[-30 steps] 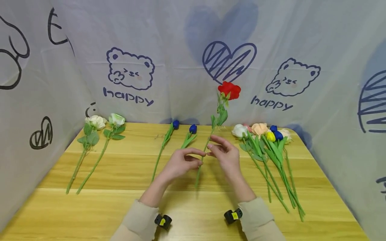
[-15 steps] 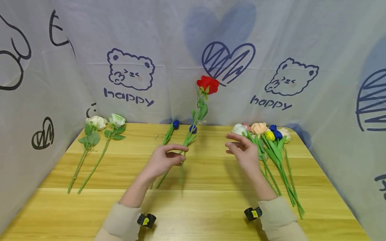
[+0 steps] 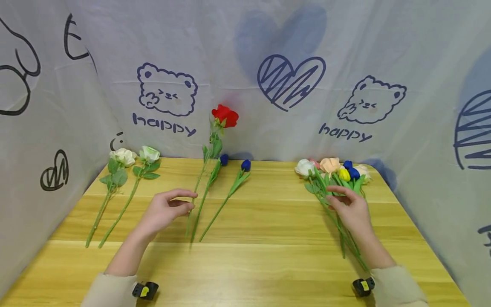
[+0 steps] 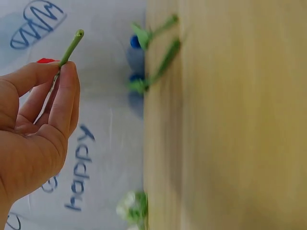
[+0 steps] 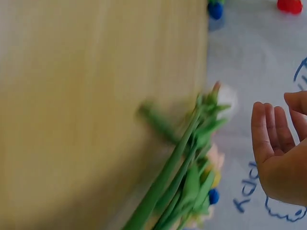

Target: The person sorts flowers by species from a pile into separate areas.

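Note:
My left hand [image 3: 166, 213] pinches the green stem of a red rose [image 3: 225, 116] between thumb and fingertips. The rose stands nearly upright above the table, its bloom in front of the back cloth; in the left wrist view the cut stem end [image 4: 79, 33] pokes out past the fingertips. Just right of it lie two blue tulips, one blue tulip [image 3: 203, 204] close to the rose stem and another blue tulip [image 3: 230, 192] farther right. My right hand [image 3: 350, 211] hovers over the mixed flowers [image 3: 330, 164] at the right, fingers loosely bent, nothing held.
Two pale roses, a cream rose [image 3: 123, 157] and a greenish-white rose [image 3: 148, 154], lie on the left of the wooden table [image 3: 245, 273]. The right-hand pile has white, peach, yellow and blue blooms, stems toward me. A drawn-on white cloth [image 3: 238, 51] walls the back and sides.
The left hand has carried the red rose leftward, past both blue tulips. My right hand has moved away from the rose stem, rightward over the flower pile.

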Action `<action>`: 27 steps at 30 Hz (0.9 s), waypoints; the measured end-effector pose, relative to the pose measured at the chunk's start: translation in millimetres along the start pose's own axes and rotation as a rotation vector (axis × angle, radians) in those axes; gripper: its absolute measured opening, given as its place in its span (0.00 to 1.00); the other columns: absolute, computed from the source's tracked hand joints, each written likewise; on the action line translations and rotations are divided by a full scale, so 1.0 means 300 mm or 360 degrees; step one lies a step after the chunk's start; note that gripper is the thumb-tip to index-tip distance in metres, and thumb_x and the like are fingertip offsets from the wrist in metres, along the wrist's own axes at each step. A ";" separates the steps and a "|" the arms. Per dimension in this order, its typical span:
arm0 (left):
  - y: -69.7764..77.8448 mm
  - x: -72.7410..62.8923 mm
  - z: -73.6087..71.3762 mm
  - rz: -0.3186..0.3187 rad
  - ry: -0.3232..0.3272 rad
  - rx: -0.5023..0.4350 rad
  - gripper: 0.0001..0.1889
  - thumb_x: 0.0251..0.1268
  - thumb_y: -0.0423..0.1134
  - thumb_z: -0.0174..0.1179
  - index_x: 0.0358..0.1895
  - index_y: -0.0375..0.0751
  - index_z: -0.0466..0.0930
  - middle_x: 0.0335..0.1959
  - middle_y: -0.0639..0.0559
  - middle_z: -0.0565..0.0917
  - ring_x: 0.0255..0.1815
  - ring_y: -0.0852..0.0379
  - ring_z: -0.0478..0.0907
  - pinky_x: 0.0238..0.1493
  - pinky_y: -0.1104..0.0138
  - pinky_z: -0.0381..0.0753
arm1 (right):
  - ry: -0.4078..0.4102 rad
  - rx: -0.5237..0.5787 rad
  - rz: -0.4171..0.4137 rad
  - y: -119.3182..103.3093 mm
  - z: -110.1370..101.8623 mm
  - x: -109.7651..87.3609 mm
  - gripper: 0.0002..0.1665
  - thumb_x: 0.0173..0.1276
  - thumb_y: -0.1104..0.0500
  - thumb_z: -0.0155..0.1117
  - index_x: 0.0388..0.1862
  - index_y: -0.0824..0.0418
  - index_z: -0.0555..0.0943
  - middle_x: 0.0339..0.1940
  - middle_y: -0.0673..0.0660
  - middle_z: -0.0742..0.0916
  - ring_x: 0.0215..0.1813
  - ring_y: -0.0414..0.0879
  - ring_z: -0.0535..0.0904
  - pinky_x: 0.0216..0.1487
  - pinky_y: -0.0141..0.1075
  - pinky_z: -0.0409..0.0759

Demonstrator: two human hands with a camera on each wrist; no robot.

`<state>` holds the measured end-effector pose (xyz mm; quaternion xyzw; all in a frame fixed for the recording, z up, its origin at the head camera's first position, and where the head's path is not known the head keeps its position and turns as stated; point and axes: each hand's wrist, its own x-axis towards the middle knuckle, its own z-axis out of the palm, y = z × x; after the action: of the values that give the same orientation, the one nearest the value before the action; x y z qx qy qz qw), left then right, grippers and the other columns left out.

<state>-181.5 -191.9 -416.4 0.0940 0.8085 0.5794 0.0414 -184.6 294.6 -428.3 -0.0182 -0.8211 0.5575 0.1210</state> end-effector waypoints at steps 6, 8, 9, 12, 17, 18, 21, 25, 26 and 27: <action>-0.041 -0.046 -0.113 -0.0092 0.0029 0.0186 0.19 0.75 0.36 0.64 0.66 0.36 0.81 0.61 0.31 0.82 0.50 0.43 0.86 0.51 0.52 0.87 | -0.0092 -0.0390 0.0037 0.069 -0.097 -0.019 0.24 0.78 0.52 0.65 0.66 0.64 0.81 0.61 0.66 0.82 0.43 0.33 0.82 0.37 0.38 0.87; -0.056 -0.061 -0.154 -0.0135 0.0039 0.0251 0.21 0.76 0.38 0.64 0.67 0.36 0.80 0.62 0.32 0.83 0.50 0.45 0.87 0.51 0.54 0.87 | -0.0139 -0.0506 0.0044 0.083 -0.118 -0.020 0.25 0.78 0.52 0.64 0.67 0.63 0.81 0.61 0.67 0.83 0.44 0.33 0.81 0.35 0.38 0.85; -0.064 -0.068 -0.175 -0.0154 0.0046 0.0278 0.21 0.76 0.39 0.64 0.67 0.36 0.80 0.62 0.32 0.83 0.50 0.46 0.87 0.51 0.54 0.87 | -0.0165 -0.0543 0.0054 0.088 -0.126 -0.020 0.25 0.78 0.52 0.64 0.66 0.63 0.81 0.60 0.68 0.83 0.44 0.36 0.81 0.34 0.38 0.84; -0.090 -0.092 -0.235 -0.0205 0.0064 0.0331 0.23 0.75 0.40 0.65 0.68 0.36 0.79 0.63 0.33 0.82 0.50 0.48 0.87 0.49 0.57 0.87 | -0.0259 -0.0612 0.0089 0.101 -0.142 -0.018 0.24 0.77 0.52 0.65 0.65 0.65 0.82 0.57 0.70 0.84 0.44 0.47 0.84 0.33 0.39 0.84; -0.127 -0.134 -0.326 -0.0254 0.0070 0.0375 0.24 0.75 0.42 0.65 0.69 0.34 0.78 0.65 0.31 0.80 0.49 0.49 0.87 0.47 0.59 0.87 | -0.0398 -0.0727 0.0091 0.122 -0.143 0.000 0.21 0.75 0.57 0.66 0.61 0.66 0.83 0.55 0.69 0.86 0.48 0.57 0.85 0.36 0.40 0.85; -0.132 -0.139 -0.343 -0.0267 0.0071 0.0394 0.25 0.75 0.43 0.65 0.69 0.34 0.78 0.65 0.31 0.80 0.48 0.50 0.87 0.47 0.59 0.87 | -0.0413 -0.0772 0.0074 0.127 -0.142 0.005 0.20 0.75 0.57 0.67 0.60 0.66 0.84 0.54 0.68 0.86 0.49 0.58 0.85 0.37 0.41 0.85; -0.151 -0.149 -0.390 -0.0283 0.0069 0.0443 0.25 0.76 0.42 0.65 0.69 0.33 0.77 0.65 0.31 0.80 0.46 0.54 0.87 0.44 0.61 0.87 | -0.0443 -0.0890 0.0005 0.141 -0.142 0.020 0.18 0.73 0.59 0.68 0.58 0.65 0.85 0.53 0.68 0.87 0.51 0.62 0.83 0.40 0.46 0.84; -0.175 -0.161 -0.450 -0.0296 0.0053 0.0475 0.24 0.76 0.40 0.64 0.68 0.32 0.78 0.66 0.30 0.79 0.44 0.61 0.86 0.40 0.63 0.86 | -0.0472 -0.0945 -0.0035 0.149 -0.145 0.028 0.16 0.72 0.62 0.68 0.56 0.67 0.85 0.53 0.69 0.87 0.52 0.64 0.83 0.44 0.52 0.85; -0.181 -0.165 -0.465 -0.0303 0.0050 0.0479 0.24 0.76 0.40 0.64 0.68 0.31 0.78 0.66 0.29 0.78 0.44 0.63 0.85 0.40 0.63 0.86 | -0.0480 -0.0944 -0.0032 0.149 -0.145 0.028 0.16 0.73 0.62 0.68 0.57 0.67 0.85 0.54 0.69 0.87 0.52 0.64 0.83 0.44 0.53 0.85; -0.187 -0.169 -0.480 -0.0306 0.0047 0.0478 0.23 0.76 0.40 0.63 0.68 0.30 0.78 0.68 0.28 0.76 0.44 0.65 0.85 0.41 0.63 0.87 | -0.0488 -0.0943 -0.0025 0.148 -0.144 0.028 0.17 0.73 0.62 0.68 0.57 0.67 0.85 0.54 0.69 0.87 0.53 0.64 0.83 0.45 0.52 0.85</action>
<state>-163.1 -353.4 -424.7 0.0129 0.8918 0.4467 0.0702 -187.8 352.1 -452.5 0.0378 -0.9563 0.2896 -0.0102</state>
